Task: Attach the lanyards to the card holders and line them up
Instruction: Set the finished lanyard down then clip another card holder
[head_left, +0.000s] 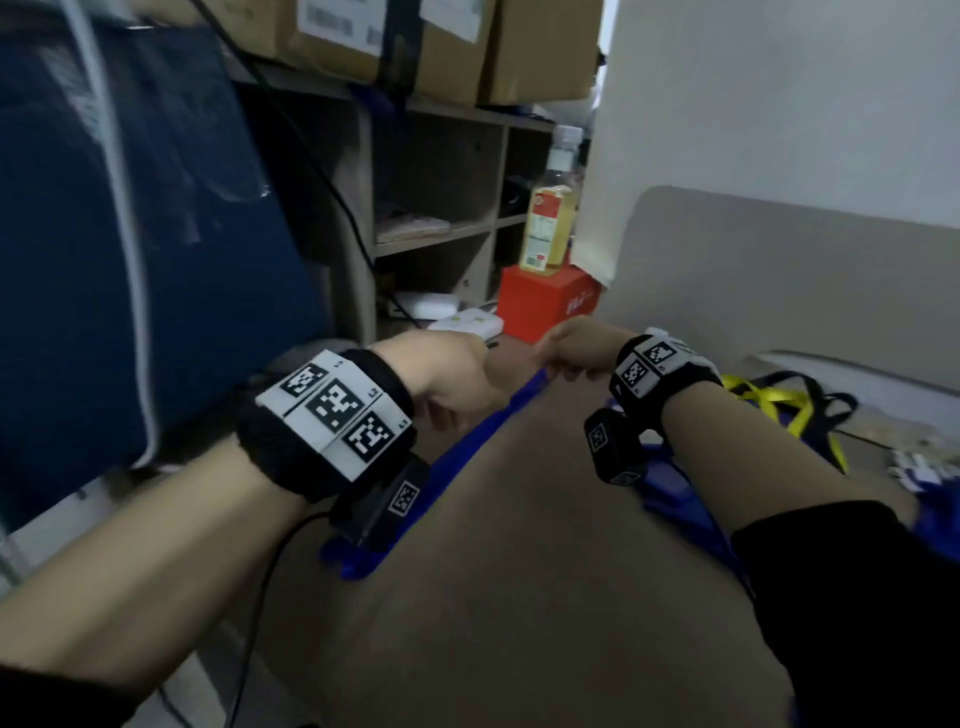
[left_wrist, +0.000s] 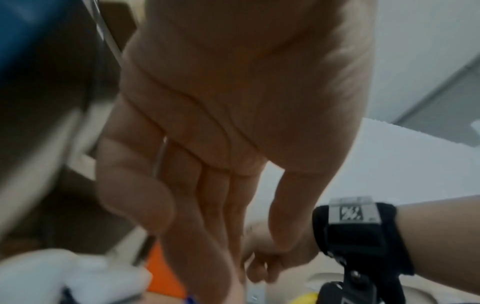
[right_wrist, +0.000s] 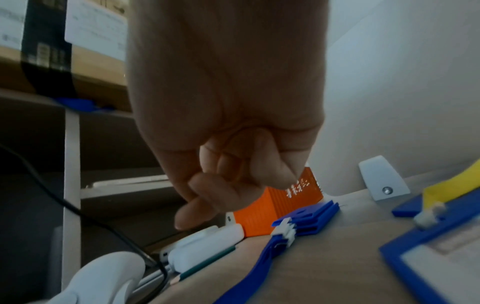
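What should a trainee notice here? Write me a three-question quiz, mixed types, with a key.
1. True or false: a yellow lanyard lies to the right of the right hand.
2. What stands on the orange box? A) a bottle B) a mug C) a stapler
3. Fill in: a ___ clip joins the blue lanyard to the blue card holder.
Key: 1 true; 2 A; 3 white.

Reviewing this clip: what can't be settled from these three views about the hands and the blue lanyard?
- Left hand: head view shows only its back; in the left wrist view its fingertips blur, so any contact is unclear.
- Right hand: curled, apparently empty.
- Flat blue lanyard strap: near end hidden under the left wrist camera.
- Blue plastic card holders: count blurred.
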